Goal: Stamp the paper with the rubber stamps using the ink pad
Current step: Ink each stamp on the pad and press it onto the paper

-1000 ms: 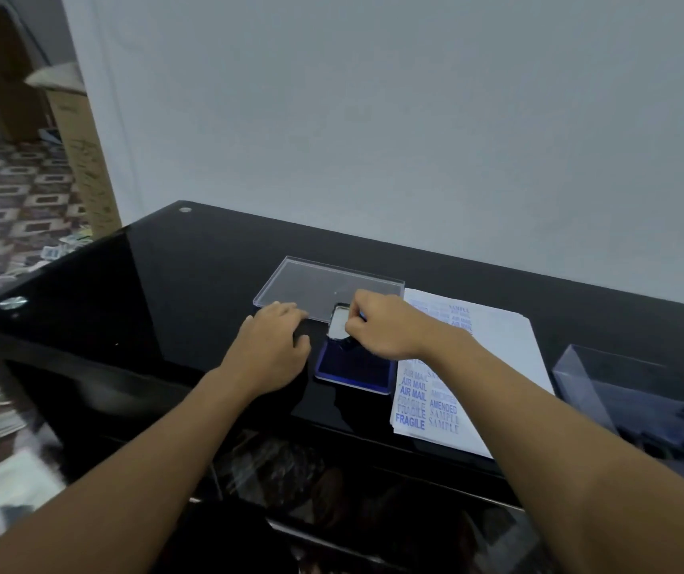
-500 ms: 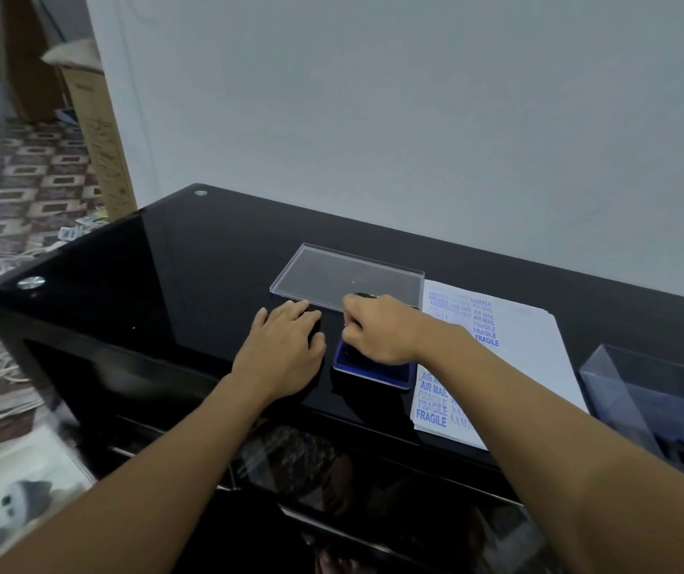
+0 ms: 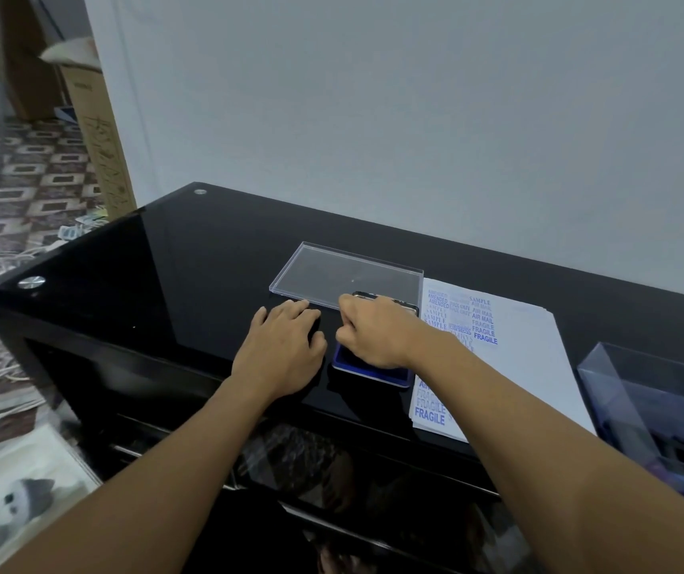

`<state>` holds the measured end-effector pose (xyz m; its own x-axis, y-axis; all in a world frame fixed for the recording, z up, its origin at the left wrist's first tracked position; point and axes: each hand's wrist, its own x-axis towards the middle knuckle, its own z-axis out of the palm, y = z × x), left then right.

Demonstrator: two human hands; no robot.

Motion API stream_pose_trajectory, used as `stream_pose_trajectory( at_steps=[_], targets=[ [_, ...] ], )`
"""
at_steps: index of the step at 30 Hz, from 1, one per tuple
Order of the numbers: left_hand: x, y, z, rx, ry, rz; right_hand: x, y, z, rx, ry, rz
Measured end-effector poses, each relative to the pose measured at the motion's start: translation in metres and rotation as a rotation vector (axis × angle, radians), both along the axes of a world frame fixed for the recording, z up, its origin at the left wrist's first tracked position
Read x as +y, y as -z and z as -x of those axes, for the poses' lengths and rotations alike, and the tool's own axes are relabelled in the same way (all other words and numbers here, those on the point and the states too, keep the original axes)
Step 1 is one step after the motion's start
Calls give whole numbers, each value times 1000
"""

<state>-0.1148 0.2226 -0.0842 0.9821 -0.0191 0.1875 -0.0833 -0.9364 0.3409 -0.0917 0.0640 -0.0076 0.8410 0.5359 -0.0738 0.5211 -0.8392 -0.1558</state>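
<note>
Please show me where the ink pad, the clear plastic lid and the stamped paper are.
ink pad (image 3: pixel 390 375), head view, its blue near edge.
clear plastic lid (image 3: pixel 346 275), head view, middle of its flat panel.
stamped paper (image 3: pixel 535 366), head view, bare white area on its right.

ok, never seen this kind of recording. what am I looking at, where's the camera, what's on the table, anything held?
No robot here: a person's two bare hands, filmed by one wide-angle camera worn on the head, looking forward and down, so both forearms enter from the bottom. On the black glass table lie a blue ink pad, a paper sheet already stamped in blue with FRAGILE and AIR MAIL, a clear plastic tray behind the pad, and a clear box at the right edge. The left hand rests flat on the table beside the pad. The right hand sits over the pad with fingers curled, probably pressing a stamp into the ink, but the stamp is hidden under the hand.
</note>
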Motion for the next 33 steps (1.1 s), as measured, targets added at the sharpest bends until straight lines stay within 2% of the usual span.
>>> stream_pose_trajectory(
  at_steps=[20,28,33],
  targets=[
    [0,0,-1,-9,-7,-11,3,0,-2,16,27,-33],
    [-1,0,-1,-22,-13,2,-11,12,2,12,36,-137],
    [-1,0,-1,-15,-7,-5,-7,8,0,12,42,-101]
  ],
)
